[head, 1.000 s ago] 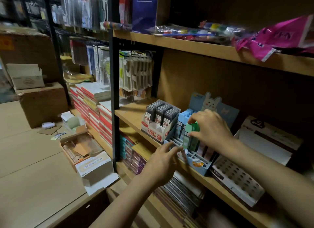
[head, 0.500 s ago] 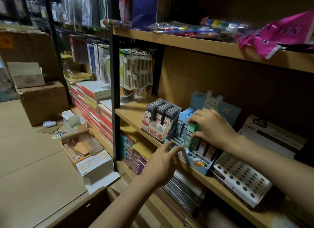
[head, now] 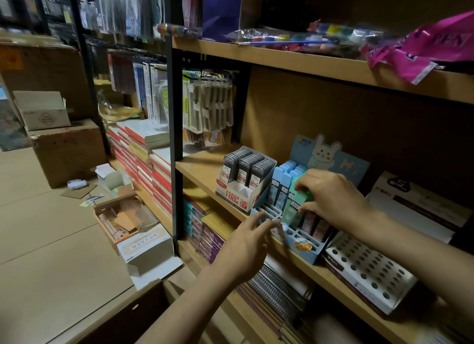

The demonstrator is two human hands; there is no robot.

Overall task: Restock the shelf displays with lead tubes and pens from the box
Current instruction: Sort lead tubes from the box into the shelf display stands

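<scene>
Dim stockroom, wooden shelf (head: pixel 205 169) at chest level, tan floor off to the side. Right hand (head: pixel 331 197) curled over a stack of green lead tubes (head: pixel 297 202), fingertips pinching them from above, tubes standing in the blue bunny display (head: pixel 302 246). Just beyond the pinch on the left: pale blue lead tubes (head: pixel 284 182) upright in the same display's back slots. Directly under the wrist: pink tubes (head: pixel 315 225) in the neighbouring slots. Nearer than the grip: front grid slots open, with one small tube leaning at the display's front edge. Left hand (head: pixel 246 243) just below and left of the grip, fingers straight and loosely spread, tips touching the display's front left corner, holding nothing. Farther left of the grip: white and red carton (head: pixel 236 197) packed with three rows of grey lead tubes (head: pixel 246 164). Right of the grip, beneath the forearm: white perforated pen holder (head: pixel 369 269), holes dark. Well away down-left on the floor: open cardboard box (head: pixel 120 215) with brown packets inside, white box (head: pixel 146 246) touching its near end.
</scene>
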